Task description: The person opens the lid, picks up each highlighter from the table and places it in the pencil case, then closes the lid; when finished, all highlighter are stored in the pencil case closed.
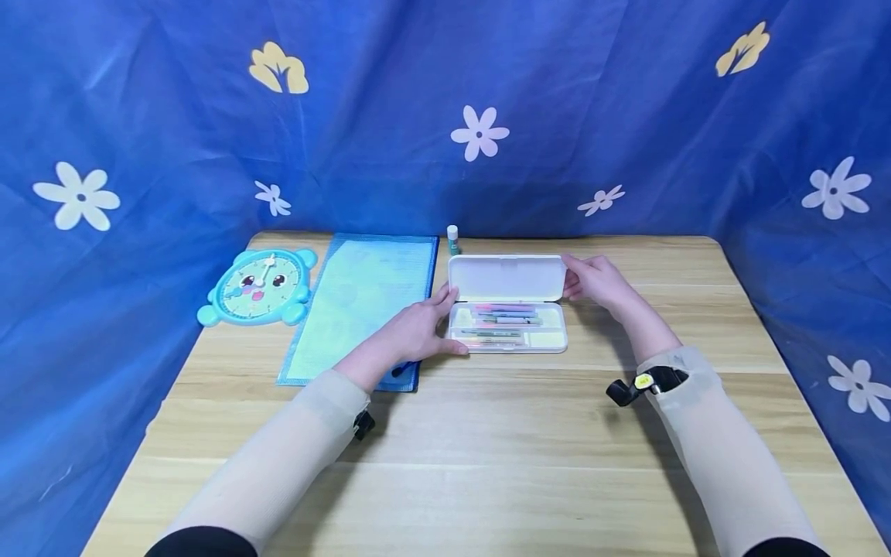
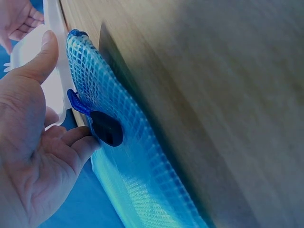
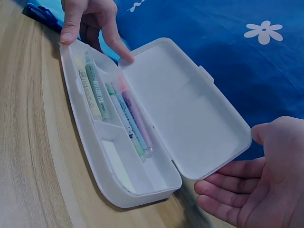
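Observation:
A white pencil case (image 3: 80, 137) lies open on the table, its lid (image 1: 506, 278) raised at the back. Inside, several pens and highlighters (image 1: 506, 319) fill divided compartments; a small slot at the right holds a pale block (image 3: 116, 164). My left hand (image 1: 414, 331) grips the case's left end, thumb at the front corner and index finger by the lid. At the other end, my right hand (image 1: 597, 280) holds the lid's outer corner, thumb on its edge and fingers behind it. The left wrist view shows a blue mesh zip pouch (image 2: 137, 147) right beside the left hand.
Left of the case, the pouch lies flat, partly under my left forearm and hand. Farther left is a blue toy clock (image 1: 257, 286) with a cartoon face. A glue stick (image 1: 453, 240) stands behind the case, near the blue curtain (image 1: 390, 139) at the table's back edge.

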Available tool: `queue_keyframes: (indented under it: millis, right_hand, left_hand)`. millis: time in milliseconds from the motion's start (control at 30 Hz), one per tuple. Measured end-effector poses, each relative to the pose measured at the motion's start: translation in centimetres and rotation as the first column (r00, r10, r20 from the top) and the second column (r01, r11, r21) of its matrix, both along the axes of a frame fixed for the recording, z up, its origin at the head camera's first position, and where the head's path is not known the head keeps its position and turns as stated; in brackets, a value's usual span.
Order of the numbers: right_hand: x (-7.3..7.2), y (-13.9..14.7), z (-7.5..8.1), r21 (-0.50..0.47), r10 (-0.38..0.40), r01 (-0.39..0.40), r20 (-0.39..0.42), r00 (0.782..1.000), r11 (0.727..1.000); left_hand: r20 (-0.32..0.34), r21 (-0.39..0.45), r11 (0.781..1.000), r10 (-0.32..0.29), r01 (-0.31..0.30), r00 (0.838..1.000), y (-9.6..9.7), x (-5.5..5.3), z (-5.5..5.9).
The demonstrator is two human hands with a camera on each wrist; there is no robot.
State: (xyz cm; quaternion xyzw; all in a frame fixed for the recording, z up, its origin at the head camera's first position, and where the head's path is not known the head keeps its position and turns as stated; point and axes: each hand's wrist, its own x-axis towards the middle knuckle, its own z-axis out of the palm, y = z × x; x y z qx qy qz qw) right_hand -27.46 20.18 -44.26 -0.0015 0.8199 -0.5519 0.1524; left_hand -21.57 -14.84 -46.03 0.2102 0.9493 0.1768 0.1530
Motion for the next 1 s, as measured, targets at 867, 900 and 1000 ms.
queue_keyframes:
  millis: [867, 900, 1000]
  right_hand:
    - [0.01, -0.62, 0.06, -0.046, -0.056, 0.06, 0.07, 0.996, 0.997]
    - [0.11, -0.62, 0.02, -0.05, -0.055, 0.058, 0.066, 0.996, 0.997]
    - [0.34, -0.57, -0.14, -0.064, -0.058, 0.061, 0.054, 0.997, 0.996]
  left_hand:
    - [-0.034, 0.05, 0.999, 0.015, -0.013, 0.999, -0.14, 0.52, -0.12]
    - [-0.039, 0.063, 0.998, 0.017, -0.015, 0.999, -0.17, 0.55, -0.17]
    - [-0.054, 0.119, 0.993, 0.032, -0.025, 0.998, -0.26, 0.71, -0.37]
